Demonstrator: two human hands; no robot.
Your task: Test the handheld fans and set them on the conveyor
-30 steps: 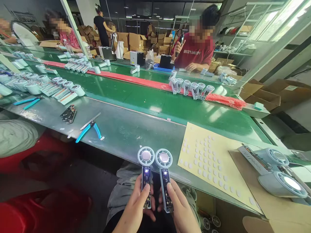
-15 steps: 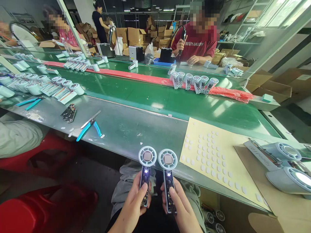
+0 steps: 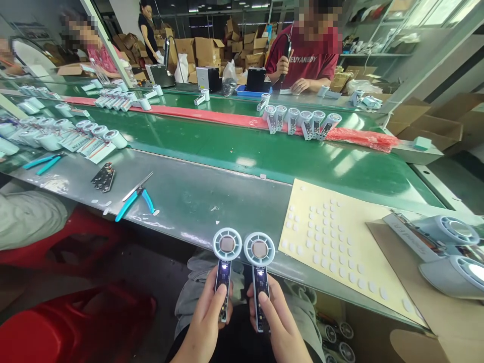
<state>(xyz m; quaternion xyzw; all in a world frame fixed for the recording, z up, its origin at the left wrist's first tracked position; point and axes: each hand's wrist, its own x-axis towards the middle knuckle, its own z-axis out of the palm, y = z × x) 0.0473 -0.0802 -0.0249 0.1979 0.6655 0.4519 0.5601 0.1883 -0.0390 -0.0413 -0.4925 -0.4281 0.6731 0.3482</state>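
Near the bottom edge of the view, below the near rim of the grey work surface [image 3: 196,196], the person's two hands hold two small handheld fans side by side; the left hand [image 3: 206,322] has its grip clenched around the dark open handle of the left pale-blue round-headed fan [image 3: 226,252], with the thumb pressed on the exposed circuit board, where a small light glows; the right hand [image 3: 278,325] is grasping in the same way the handle of the right pale-blue round-headed fan [image 3: 259,254], thumb on its board. Both fans stand upright, their round heads just beside each other and nearly touching, over the person's lap.

To the right on the surface lies a pale yellow sheet with rows of small white round pads [image 3: 336,242]; farther right, on brown cardboard, lie two larger pale-blue fan housings [image 3: 449,252]. To the left on the surface lie blue-handled cutting pliers [image 3: 134,197] and, beyond them, a small pile of black circuit boards [image 3: 104,177]. Behind the surface runs a green conveyor belt [image 3: 242,151]; on its far side stands a row of white fan parts [image 3: 302,121] next to a red strip. At the far side a person in a red shirt [image 3: 302,60] sits holding a tool; other people work far left.
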